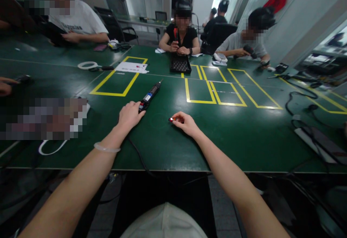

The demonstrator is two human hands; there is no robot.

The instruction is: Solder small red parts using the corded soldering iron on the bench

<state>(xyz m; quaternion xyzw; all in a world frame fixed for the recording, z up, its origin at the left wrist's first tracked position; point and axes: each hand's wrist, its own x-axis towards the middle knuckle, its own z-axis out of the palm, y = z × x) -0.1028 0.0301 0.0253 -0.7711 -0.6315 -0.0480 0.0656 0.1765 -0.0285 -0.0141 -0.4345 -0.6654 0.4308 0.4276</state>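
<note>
My left hand (132, 115) is closed round the rear part of a black electric screwdriver (150, 95), which lies slanted on the green table with its thin tip pointing away to the right. A dark cord (139, 153) runs from beneath that hand toward the table's front edge. Between the thumb and fingers of my right hand (185, 123) is a small red and orange piece (171, 119) with a bright spot. Most of the piece is covered by the fingers, so its kind does not show. The two hands are apart, both low over the tabletop.
Yellow tape outlines (202, 102) mark the green table (162, 147). Farther off are a white paper (131, 67), a white ring-shaped thing (87, 65) and a black tray (180, 65). Cables (291, 104) lie at the right. Several people sit around, one (183, 37) directly opposite.
</note>
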